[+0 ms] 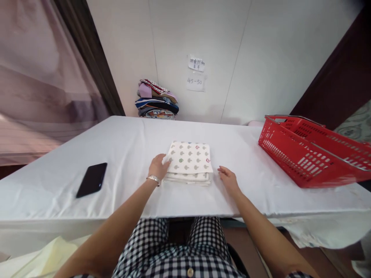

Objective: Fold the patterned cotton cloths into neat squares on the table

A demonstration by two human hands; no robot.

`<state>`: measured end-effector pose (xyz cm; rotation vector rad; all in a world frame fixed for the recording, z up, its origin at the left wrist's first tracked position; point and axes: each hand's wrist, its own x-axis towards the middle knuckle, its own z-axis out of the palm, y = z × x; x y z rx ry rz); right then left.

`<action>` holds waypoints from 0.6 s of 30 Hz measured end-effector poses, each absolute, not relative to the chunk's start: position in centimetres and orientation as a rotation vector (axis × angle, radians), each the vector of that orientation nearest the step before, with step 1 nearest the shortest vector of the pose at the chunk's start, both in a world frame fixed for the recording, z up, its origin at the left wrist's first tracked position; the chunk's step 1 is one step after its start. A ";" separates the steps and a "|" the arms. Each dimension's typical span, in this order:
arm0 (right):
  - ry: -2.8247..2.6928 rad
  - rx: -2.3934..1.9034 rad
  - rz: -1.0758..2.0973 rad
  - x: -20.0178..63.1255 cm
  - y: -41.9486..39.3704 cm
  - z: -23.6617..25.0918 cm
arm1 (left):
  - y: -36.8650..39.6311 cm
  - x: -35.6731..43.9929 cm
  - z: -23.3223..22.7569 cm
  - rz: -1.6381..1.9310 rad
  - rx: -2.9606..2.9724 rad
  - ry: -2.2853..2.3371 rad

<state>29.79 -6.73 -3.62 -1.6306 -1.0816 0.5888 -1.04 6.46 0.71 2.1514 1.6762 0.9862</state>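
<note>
Currently, item by item:

Folded cloth [189,162]: white, printed with small grey, green and red motifs, folded into a squarish stack of several layers. Lies flat toward the near edge of the table [121,143], about midway between its left and right edges.

Left hand [158,166]: a metal bracelet at the wrist; fingers resting against the stack's left edge. Grip loose and half-spread, closed on nothing.

Right hand [228,178]: palm down on the table cover just beside the stack's near right corner, apart from it by a sliver or barely touching; hard to tell which. Grip relaxed, fingers slightly parted, empty.

Handling note, as a judgement: to square the fold well, both palms should press inward evenly from the sides so the layers align, without dragging the white cover beneath.

Also present: black phone [92,179] near the left edge; red plastic basket [310,154] tilted at the right edge; pile of folded clothes [156,101] at the far edge against the wall.
</note>
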 end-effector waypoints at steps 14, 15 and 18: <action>-1.826 -1.471 0.142 28.9 -4.9 1.0 | 4.1 -2.0 1.6 0.766 2.864 1.165; -1.815 -1.455 0.111 28.6 -5.0 1.5 | 4.2 -2.1 1.8 0.831 2.838 1.219; -1.920 -1.466 0.065 27.6 -5.6 2.2 | 4.2 -3.0 1.8 0.965 2.779 1.312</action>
